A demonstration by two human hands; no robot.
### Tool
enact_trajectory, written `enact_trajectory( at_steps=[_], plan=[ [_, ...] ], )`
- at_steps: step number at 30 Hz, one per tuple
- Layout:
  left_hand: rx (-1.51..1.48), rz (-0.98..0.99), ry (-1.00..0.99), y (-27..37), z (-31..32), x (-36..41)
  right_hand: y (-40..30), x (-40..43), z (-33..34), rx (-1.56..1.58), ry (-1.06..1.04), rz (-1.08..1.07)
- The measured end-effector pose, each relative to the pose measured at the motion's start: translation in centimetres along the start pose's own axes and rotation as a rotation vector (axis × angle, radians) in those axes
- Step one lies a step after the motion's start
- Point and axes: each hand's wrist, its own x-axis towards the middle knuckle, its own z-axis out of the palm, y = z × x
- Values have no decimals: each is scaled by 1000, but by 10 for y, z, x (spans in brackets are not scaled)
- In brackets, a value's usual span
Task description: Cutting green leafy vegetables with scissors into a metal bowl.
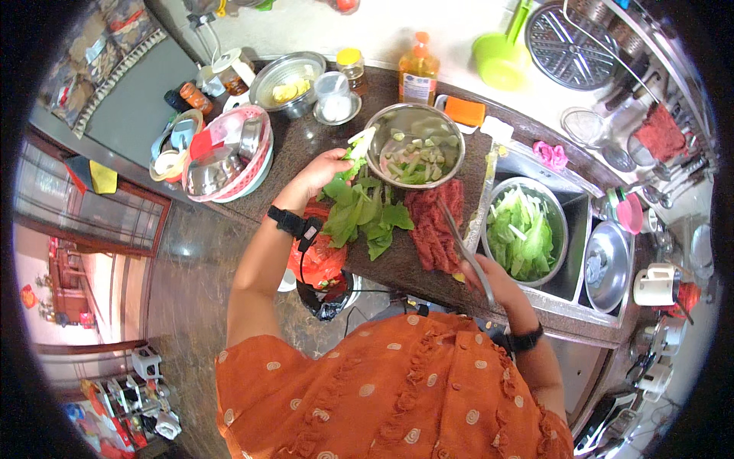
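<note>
My left hand [328, 170] grips leafy greens with white stalks [362, 142], beside the left rim of a steel bowl [374, 172]. In that bowl lie cut pale-green stalk pieces [421, 156] and some leaves, seemingly in water. More leafy greens [367, 211] spread over the countertop below the bowl. My right hand [496, 280] holds a long metal utensil [459, 241], seen nearly edge-on, possibly a knife. Its far end is over a crumpled dark red cloth [438, 226]. Right of it, a steel basin [565, 252] of lettuce-like leaves [520, 229] sits in the sink [579, 252].
An orange plastic bag [315, 258] is at the counter's front edge above a black-lined bin [327, 301]. At the back stand a bottle of orange liquid [418, 69] and an orange sponge [464, 112]. Stacked baskets [261, 163] occupy the left. Another metal bowl [608, 258] sits far right.
</note>
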Motion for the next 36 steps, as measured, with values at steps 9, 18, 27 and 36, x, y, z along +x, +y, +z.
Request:
enact_trajectory(
  at_steps=[9,18,27,36],
  plan=[
    [167,-80,-197,27,36,25,-45,118,19,-120,23,-148],
    [171,-155,-167,45,59,44,-44,116,-1,-250,187,-26],
    [-633,-138,-393,64,81,59,9,87,-23,-7,175,-20],
    [-503,11,-201,91,108,64,41,13,-49,294,139,-21]
  ],
)
